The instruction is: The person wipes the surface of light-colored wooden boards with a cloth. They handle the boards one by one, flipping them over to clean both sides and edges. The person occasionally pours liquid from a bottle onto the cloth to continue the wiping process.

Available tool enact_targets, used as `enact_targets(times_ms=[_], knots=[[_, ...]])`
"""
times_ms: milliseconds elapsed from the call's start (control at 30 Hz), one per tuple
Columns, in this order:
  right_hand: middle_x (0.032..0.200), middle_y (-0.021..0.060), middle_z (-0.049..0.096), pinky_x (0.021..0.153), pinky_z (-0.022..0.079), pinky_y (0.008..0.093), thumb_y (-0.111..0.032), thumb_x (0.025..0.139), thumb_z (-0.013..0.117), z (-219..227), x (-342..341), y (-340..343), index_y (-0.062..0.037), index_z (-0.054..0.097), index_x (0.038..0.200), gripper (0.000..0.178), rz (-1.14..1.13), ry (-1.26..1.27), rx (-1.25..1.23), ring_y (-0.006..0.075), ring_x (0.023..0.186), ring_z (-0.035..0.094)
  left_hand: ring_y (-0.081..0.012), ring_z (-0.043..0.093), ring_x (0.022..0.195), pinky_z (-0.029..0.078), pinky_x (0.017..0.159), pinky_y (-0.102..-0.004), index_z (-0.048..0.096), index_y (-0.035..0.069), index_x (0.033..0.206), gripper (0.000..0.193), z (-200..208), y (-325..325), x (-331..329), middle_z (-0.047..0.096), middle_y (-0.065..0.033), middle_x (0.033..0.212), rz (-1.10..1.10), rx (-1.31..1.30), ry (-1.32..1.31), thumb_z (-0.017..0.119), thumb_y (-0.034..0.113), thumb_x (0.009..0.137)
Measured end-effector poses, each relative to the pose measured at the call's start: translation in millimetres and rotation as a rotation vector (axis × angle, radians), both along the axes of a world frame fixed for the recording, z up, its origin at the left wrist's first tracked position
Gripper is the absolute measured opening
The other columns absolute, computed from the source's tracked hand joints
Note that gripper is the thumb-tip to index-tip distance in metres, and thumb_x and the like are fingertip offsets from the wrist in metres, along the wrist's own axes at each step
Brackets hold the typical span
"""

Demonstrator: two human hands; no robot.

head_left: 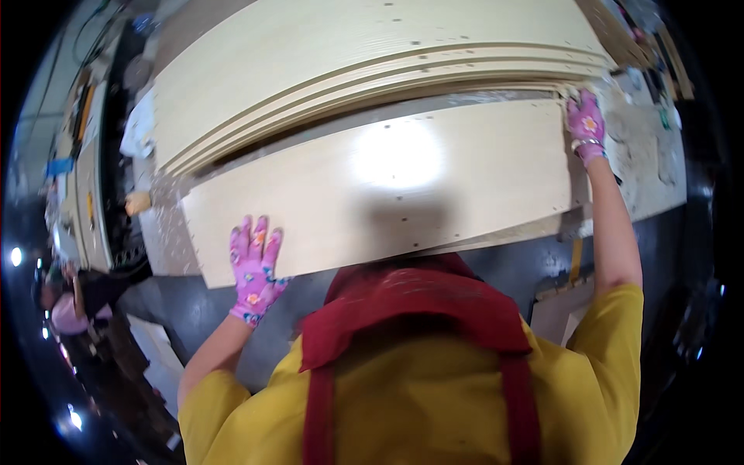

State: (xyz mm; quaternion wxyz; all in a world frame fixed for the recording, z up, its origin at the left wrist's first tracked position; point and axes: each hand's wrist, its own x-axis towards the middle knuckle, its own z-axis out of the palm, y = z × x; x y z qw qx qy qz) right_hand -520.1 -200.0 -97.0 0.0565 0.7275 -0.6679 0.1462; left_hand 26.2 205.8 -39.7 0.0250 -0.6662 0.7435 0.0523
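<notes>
A pale, smooth board (pixel 480 167) with a faint yellow tint lies at the center of the view, slanting from 8 o'clock up toward 2 o'clock before a worker in a yellow shirt (pixel 418 395) and red apron (pixel 411 298). Small dark marks dot its long edges, and a white glare sits just off its middle above a soft shadow.

The left hand (pixel 256 267), in a pink flowered glove, spreads its fingers over the near edge between 8 and 9 o'clock, its grip wide and closed around nothing. The right hand (pixel 585 120), gloved alike, reaches to the far right corner at 2 o'clock; whether its grip holds anything cannot be told.

A narrow wedge of gap parts the far edge from a stack of similar boards (pixel 372 39) at 12 o'clock. The near edge faces the apron, with dark gray floor (pixel 504 273) beyond it.

The scuffed bench (pixel 167 240) shows at 9 o'clock, a white bundle (pixel 139 128) at 10. A person in pink (pixel 71 314) appears at 8 o'clock.
</notes>
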Motion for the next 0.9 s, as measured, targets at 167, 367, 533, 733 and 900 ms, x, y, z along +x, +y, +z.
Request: enact_targets(times_ms=[167, 367, 533, 733, 900], knots=[[0.123, 0.0149, 0.055, 0.095, 0.039, 0.0356, -0.02, 0.094, 0.045, 5.1, 174.1, 110.3, -0.0022, 0.05, 0.124, 0.035, 0.44, 0.437, 0.057, 0.0258, 0.11, 0.053, -0.0394, 0.023, 0.14, 0.019, 0.112, -0.057, 0.044, 0.015, 0.137, 0.087, 1.7, 2.7, -0.4, 0.032, -0.0138, 0.149, 0.033, -0.002, 0.016, 0.077, 0.039, 0.061], [0.111, 0.0184, 0.062, 0.079, 0.052, 0.0434, -0.023, 0.082, 0.063, 20.9, 252.6, 180.5, -0.0076, 0.056, 0.12, 0.041, 0.724, -0.21, 0.153, 0.0352, 0.091, 0.064, -0.0364, 0.021, 0.141, 0.018, 0.113, -0.0553, 0.043, 0.016, 0.138, 0.089, 4.1, 3.9, -1.5, 0.032, -0.0117, 0.149, 0.065, 0.012, 0.008, 0.08, 0.038, 0.06], [0.103, 0.0194, 0.063, 0.074, 0.054, 0.0422, -0.012, 0.086, 0.057, 62.0, 257.0, 148.2, -0.0028, 0.056, 0.115, 0.03, 0.452, -0.254, 0.405, 0.0362, 0.088, 0.064, -0.0362, 0.021, 0.141, 0.018, 0.114, -0.0549, 0.043, 0.018, 0.139, 0.091, 1.8, 6.7, 1.2, 0.033, -0.0105, 0.149, 0.06, -0.023, 0.046, 0.081, 0.039, 0.059], [0.09, 0.0183, 0.064, 0.071, 0.052, 0.0456, -0.014, 0.084, 0.052, -0.1, 423.4, 219.6, -0.0032, 0.061, 0.099, 0.021, 0.961, -0.571, 0.279, 0.0326, 0.078, 0.064, -0.039, 0.022, 0.14, 0.018, 0.113, -0.0563, 0.048, 0.01, 0.133, 0.083, 5.5, -4.0, -6.3, 0.034, -0.0146, 0.148, 0.049, 0.045, -0.003, 0.076, 0.04, 0.061], [0.095, 0.0142, 0.065, 0.084, 0.049, 0.043, -0.017, 0.087, 0.05, 11.3, 348.7, 164.3, -0.0082, 0.062, 0.105, 0.024, 0.484, -0.669, 0.537, 0.0302, 0.093, 0.063, -0.041, 0.025, 0.139, 0.018, 0.113, -0.0571, 0.046, 0.006, 0.133, 0.079, 1.0, 4.6, -7.4, 0.034, -0.0183, 0.148, 0.019, -0.037, 0.0, 0.073, 0.037, 0.065]])
